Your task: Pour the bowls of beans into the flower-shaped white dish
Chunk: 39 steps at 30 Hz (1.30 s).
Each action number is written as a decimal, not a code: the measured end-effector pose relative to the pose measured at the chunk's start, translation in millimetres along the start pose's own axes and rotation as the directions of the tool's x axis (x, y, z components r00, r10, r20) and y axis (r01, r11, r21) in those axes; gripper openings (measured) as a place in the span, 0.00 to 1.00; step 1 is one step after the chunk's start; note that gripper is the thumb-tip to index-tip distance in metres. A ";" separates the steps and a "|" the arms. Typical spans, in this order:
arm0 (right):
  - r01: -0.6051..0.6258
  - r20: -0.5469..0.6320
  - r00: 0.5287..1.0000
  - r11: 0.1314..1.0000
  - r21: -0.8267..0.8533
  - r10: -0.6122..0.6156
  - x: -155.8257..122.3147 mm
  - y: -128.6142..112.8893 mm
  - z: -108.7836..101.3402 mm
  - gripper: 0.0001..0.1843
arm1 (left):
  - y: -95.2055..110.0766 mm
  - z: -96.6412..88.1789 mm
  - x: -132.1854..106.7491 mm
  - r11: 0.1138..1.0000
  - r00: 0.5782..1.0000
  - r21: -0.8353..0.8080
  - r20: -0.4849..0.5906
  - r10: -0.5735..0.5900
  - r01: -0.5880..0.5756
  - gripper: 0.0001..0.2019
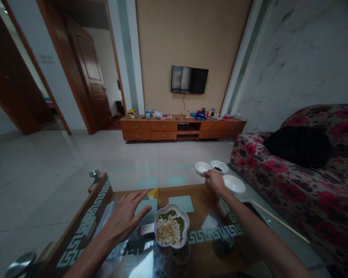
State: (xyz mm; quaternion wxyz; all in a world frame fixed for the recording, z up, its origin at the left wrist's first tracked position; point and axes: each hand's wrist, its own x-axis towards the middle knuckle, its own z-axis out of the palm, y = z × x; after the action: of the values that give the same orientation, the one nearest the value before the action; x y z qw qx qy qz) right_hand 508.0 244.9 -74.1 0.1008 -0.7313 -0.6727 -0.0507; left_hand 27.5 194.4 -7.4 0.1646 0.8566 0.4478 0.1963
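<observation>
Left hand, fingers spread apart, sits at nine o'clock to a full, purple-rimmed white scalloped bowl; right hand, fingers together, meets a round white ceramic bowl at twelve o'clock, grip unclear.

**Glass coffee table**: smooth, glossy top, strongly reflective, with a printed key-pattern border over a wood-toned panel.

**On the table:**
- Scalloped ceramic bowl: smooth glaze, white interior, lilac rim.
- White ceramic bowls: three at the far end, glossy glaze.

**Right of the table:**
- Sofa: matt cloth upholstery, red floral print.
- Black cushion: matt, apparently cloth.

**Around and beyond the table:**
- Floor tiles: pale, smooth, polished sheen.
- TV cabinet: wood or wood veneer, satin finish, small metal drawer pulls.
- Door: panelled wood, semi-gloss finish.
</observation>
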 end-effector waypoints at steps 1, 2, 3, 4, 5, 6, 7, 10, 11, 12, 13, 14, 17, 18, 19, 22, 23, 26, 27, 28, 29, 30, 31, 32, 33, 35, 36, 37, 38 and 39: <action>0.003 -0.001 1.000 1.000 -0.003 -0.003 -0.2 -1.0 0.2 0.21 | 0.7 -0.1 0.3 1.000 1.000 -0.005 0.009 -0.002 0.002 0.35; 0.007 -0.001 1.000 1.000 -0.008 -0.007 -0.5 -2.0 -0.1 0.20 | 1.0 0.1 0.6 1.000 1.000 -0.009 0.018 -0.005 0.006 0.35; 0.012 0.000 1.000 1.000 -0.012 -0.012 -0.6 -2.9 -0.9 0.20 | 1.0 0.3 1.0 1.000 1.000 -0.013 0.026 -0.009 0.009 0.35; 0.020 0.000 1.000 1.000 -0.018 -0.020 -0.7 -3.2 -2.4 0.19 | 0.6 0.7 1.2 1.000 0.999 -0.017 0.032 -0.011 0.011 0.35; 0.030 -0.003 1.000 0.999 -0.023 -0.030 -0.5 -2.8 -4.5 0.20 | 0.1 1.1 1.4 1.000 0.999 -0.022 0.037 -0.010 0.011 0.35; 0.039 -0.010 0.999 0.999 -0.027 -0.039 -0.1 -1.5 -7.2 0.22 | -0.5 1.5 1.4 1.000 0.999 -0.027 0.039 -0.006 0.007 0.35; 0.041 -0.026 0.999 0.999 -0.034 -0.042 0.7 0.9 -10.4 0.24 | -1.1 1.8 1.3 0.999 0.999 -0.032 0.039 0.003 -0.002 0.35; -0.057 -0.110 0.993 0.995 -0.085 0.048 4.1 13.1 -20.6 0.29 | -2.3 1.9 0.6 0.999 0.999 -0.037 0.032 0.030 -0.029 0.34; -0.127 -0.120 0.986 0.986 -0.111 0.114 5.5 18.0 -23.3 0.29 | -2.5 1.6 0.2 0.999 0.999 -0.035 0.030 0.034 -0.033 0.33; -0.196 -0.112 0.977 0.971 -0.135 0.181 6.9 22.9 -25.3 0.29 | -2.4 1.2 -0.3 0.999 0.999 -0.031 0.030 0.035 -0.034 0.33; -0.253 -0.088 0.966 0.955 -0.157 0.242 8.2 27.3 -26.5 0.27 | -2.1 0.6 -0.9 0.999 0.999 -0.026 0.033 0.032 -0.031 0.32; -0.293 -0.051 0.956 0.941 -0.171 0.288 9.5 31.3 -26.9 0.25 | -1.6 -0.1 -1.6 0.999 0.999 -0.022 0.037 0.030 -0.029 0.32; -0.328 0.027 0.941 0.928 -0.178 0.337 12.7 39.3 -25.3 0.18 | 1.1 -3.2 -4.4 0.999 0.998 -0.014 0.043 0.042 -0.042 0.32; -0.333 0.034 0.938 0.926 -0.177 0.344 13.5 40.9 -24.7 0.18 | 2.2 -4.3 -5.5 0.999 0.998 -0.012 0.044 0.050 -0.049 0.32; -0.337 0.036 0.937 0.925 -0.178 0.348 14.1 42.1 -24.7 0.17 | 3.3 -5.3 -6.4 0.998 0.997 -0.011 0.045 0.056 -0.055 0.32; -0.328 0.029 0.940 0.927 -0.182 0.339 14.5 44.7 -29.2 0.18 | 5.4 -7.5 -8.4 0.999 0.997 -0.008 0.053 0.050 -0.049 0.32; -0.320 0.023 0.944 0.929 -0.184 0.329 14.3 45.4 -32.6 0.18 | 5.6 -7.8 -8.7 0.999 0.998 -0.007 0.054 0.044 -0.044 0.32; -0.292 -0.025 0.956 0.935 -0.202 0.293 12.0 45.5 -48.6 0.19 | 5.3 -7.6 -8.3 0.999 0.998 -0.009 0.054 0.041 -0.041 0.32; -0.278 -0.053 0.961 0.939 -0.205 0.273 10.6 44.2 -55.7 0.20 | 5.0 -7.2 -8.0 0.999 0.998 -0.014 0.054 0.044 -0.043 0.32; -0.255 -0.086 0.966 0.946 -0.202 0.242 8.7 41.8 -63.6 0.22 | 4.7 -6.6 -7.6 0.999 0.998 -0.021 0.051 0.047 -0.046 0.32; -0.222 -0.122 0.972 0.956 -0.193 0.201 6.3 38.0 -72.1 0.23 | 4.4 -5.9 -7.2 0.998 0.998 -0.031 0.046 0.050 -0.049 0.32; -0.180 -0.158 0.976 0.967 -0.179 0.153 3.5 32.5 -80.9 0.24 | 4.2 -5.0 -6.9 0.998 0.998 -0.041 0.041 0.056 -0.055 0.32; -0.127 -0.197 0.976 0.978 -0.163 0.094 0.3 25.3 -89.8 0.25 | 4.1 -3.9 -6.6 0.997 0.997 -0.052 0.032 0.064 -0.063 0.32; -0.069 -0.236 0.971 0.987 -0.144 0.034 -3.2 16.2 -98.6 0.25 | 4.4 -2.6 -6.3 0.995 0.997 -0.062 0.020 0.075 -0.074 0.31; -0.010 -0.269 0.963 0.992 -0.123 -0.023 -7.2 5.3 -107.0 0.25 | 5.0 -1.1 -6.0 0.994 0.996 -0.071 0.008 0.088 -0.087 0.31; 0.114 -0.318 0.940 0.992 -0.058 -0.127 -16.9 -21.5 -121.9 0.24 | 7.4 2.4 -5.5 0.989 0.993 -0.090 -0.021 0.116 -0.118 0.32; 0.178 -0.334 0.927 0.984 -0.009 -0.171 -23.0 -36.9 -127.9 0.24 | 9.4 4.2 -5.3 0.986 0.991 -0.099 -0.042 0.129 -0.133 0.33; 0.242 -0.349 0.914 0.969 0.053 -0.209 -30.3 -53.3 -132.7 0.24 | 11.8 6.1 -5.1 0.983 0.987 -0.111 -0.070 0.142 -0.149 0.34; 0.298 -0.369 0.900 0.946 0.127 -0.234 -39.1 -70.3 -136.1 0.23 | 14.3 7.9 -4.8 0.978 0.982 -0.124 -0.101 0.157 -0.169 0.36; 0.353 -0.388 0.886 0.912 0.208 -0.254 -49.4 -87.6 -137.9 0.22 | 17.0 9.7 -4.6 0.972 0.976 -0.135 -0.134 0.173 -0.191 0.39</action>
State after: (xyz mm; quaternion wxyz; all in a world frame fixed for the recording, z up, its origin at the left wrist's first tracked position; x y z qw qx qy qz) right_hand 424.9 173.6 56.8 0.3100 -0.5738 -0.7510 -0.1029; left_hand 41.6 180.3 -8.9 0.1812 0.8661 0.3607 0.2949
